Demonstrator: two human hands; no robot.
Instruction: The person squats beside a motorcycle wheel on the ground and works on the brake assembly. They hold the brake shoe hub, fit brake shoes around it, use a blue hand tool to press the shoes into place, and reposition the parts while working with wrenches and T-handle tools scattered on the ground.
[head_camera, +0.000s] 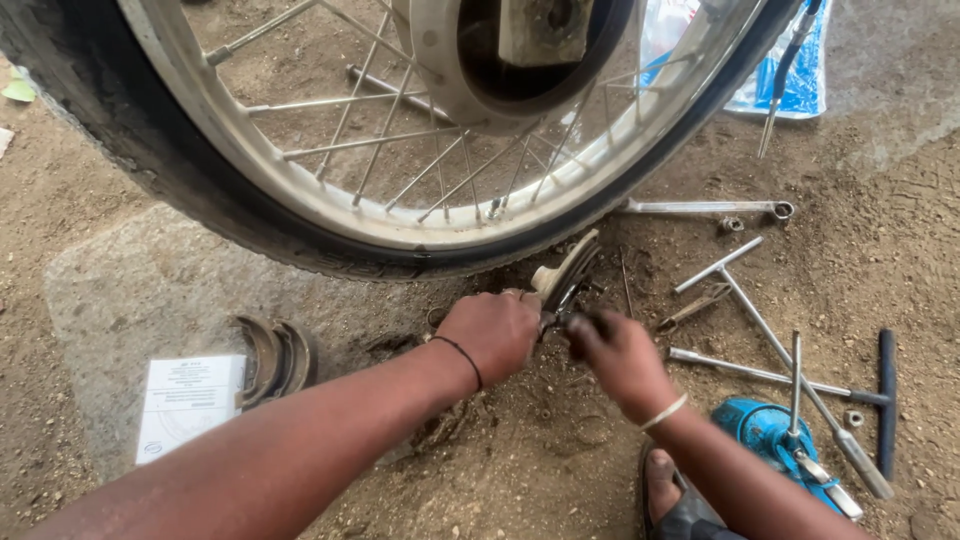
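Observation:
My left hand (492, 335) grips a curved brake shoe (566, 271) with a pale metal back and dark lining, holding it on edge just below the rim of a spoked motorcycle wheel (330, 215). My right hand (622, 355) is closed beside it, fingers pinched at the shoe's lower end on a small dark part I cannot make out. Both hands hover over dirt ground. A black band circles my left wrist and a pale one my right.
A worn pair of brake shoes (275, 358) lies at left by a white box (188, 402). T-handle wrenches (800, 370), a spanner (705, 208) and a blue tin (765, 430) lie at right. A blue-white bag (790, 85) sits beyond the wheel. My sandalled foot (668, 495) is below.

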